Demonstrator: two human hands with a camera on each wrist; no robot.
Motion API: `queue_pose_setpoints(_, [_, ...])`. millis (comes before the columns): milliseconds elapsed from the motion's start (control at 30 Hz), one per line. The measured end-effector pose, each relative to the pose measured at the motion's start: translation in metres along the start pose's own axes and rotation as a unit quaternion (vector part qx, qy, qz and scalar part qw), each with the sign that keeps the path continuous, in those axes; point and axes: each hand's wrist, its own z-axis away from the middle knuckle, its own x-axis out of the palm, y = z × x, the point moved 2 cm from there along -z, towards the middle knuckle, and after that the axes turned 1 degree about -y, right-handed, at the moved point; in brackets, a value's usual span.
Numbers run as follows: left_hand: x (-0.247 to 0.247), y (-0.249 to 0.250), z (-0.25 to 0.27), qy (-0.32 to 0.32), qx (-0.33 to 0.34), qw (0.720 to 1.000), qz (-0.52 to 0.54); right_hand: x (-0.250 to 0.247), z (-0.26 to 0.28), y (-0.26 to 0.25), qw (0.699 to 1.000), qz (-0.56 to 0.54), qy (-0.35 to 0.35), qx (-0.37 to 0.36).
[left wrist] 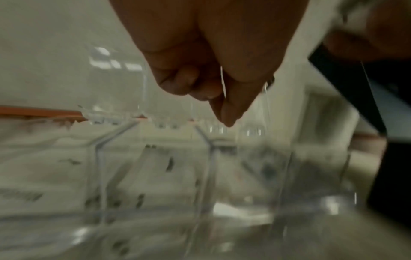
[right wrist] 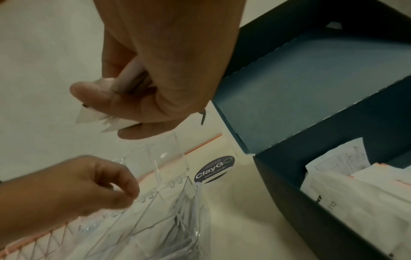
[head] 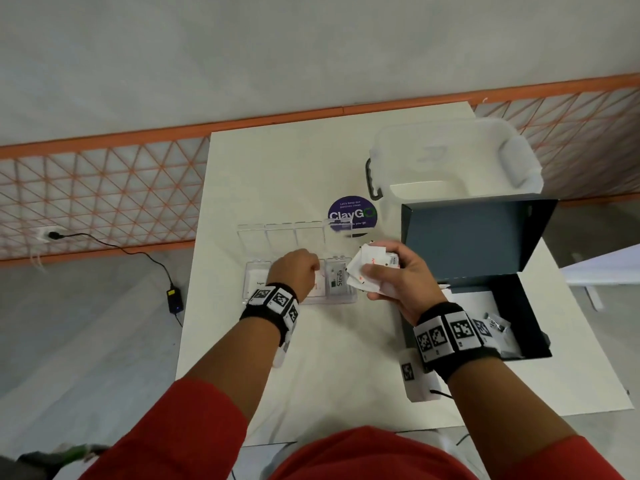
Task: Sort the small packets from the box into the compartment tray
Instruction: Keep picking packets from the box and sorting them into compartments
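Note:
A clear compartment tray [head: 334, 302] stands mid-table with its lids [head: 280, 237] tipped open. A Stevia packet [head: 337, 282] lies in its right cell and a white packet [head: 258, 280] in its left. My left hand [head: 304, 265] hovers over the middle cells, thumb and fingers pinching a thin white packet [left wrist: 223, 82] seen edge-on. My right hand [head: 391, 275] grips a bunch of white packets [head: 367, 261] just right of the tray. The dark box [head: 533, 320] sits open at the right, with more packets [right wrist: 355, 193] inside.
A clear plastic container [head: 450, 161] with a dark handle stands at the back right, behind the box's raised lid [head: 478, 230]. A round purple sticker [head: 351, 214] lies behind the tray. A small white device [head: 415, 375] sits near the front edge. A cable and adapter [head: 175, 296] lie on the floor to the left.

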Motion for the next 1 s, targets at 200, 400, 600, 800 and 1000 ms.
queue_pose_setpoints(200, [-0.049, 0.017, 0.034, 0.106, 0.002, 0.936, 0.337, 0.015, -0.003, 0.002, 0.999, 0.003, -0.044, 0.011])
queue_pose_setpoints(400, [-0.06, 0.035, 0.046, 0.038, -0.018, 0.915, 0.402, 0.036, 0.002, 0.008, 0.995, 0.022, -0.094, 0.013])
queue_pose_setpoints(600, [-0.066, 0.025, 0.05, 0.061, -0.052, 0.902, 0.424, 0.041, 0.006, 0.016, 0.995, 0.006, -0.1, 0.024])
queue_pose_setpoints(800, [-0.067, 0.025, 0.057, 0.036, -0.058, 0.893, 0.445, 0.04, 0.008, 0.02, 0.997, 0.027, -0.074, 0.02])
queue_pose_setpoints(1000, [-0.066, 0.027, 0.061, 0.045, -0.064, 0.886, 0.458, 0.047, 0.012, 0.021, 0.997, 0.039, -0.063, 0.014])
